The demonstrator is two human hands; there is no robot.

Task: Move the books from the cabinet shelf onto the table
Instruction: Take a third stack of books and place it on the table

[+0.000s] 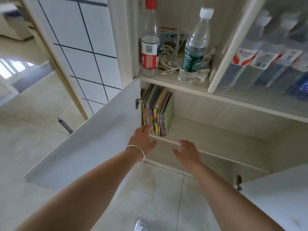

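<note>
A row of thin colourful books [157,110] stands upright at the left end of the lower cabinet shelf [208,130], leaning against the cabinet's left wall. My left hand [143,139], with a bracelet on the wrist, is stretched out with fingers apart, its fingertips just at the bottom front of the books. My right hand [186,151] hovers open in front of the shelf edge, to the right of the books and apart from them. Neither hand holds anything. No table is in view.
The left cabinet door [93,139] stands open beside my left arm; a second door edge [275,189] shows at lower right. On the shelf above stand a red-labelled bottle [150,47], a green-labelled bottle [193,55] and tangled cables [168,57]. More bottles [266,60] fill the right compartment.
</note>
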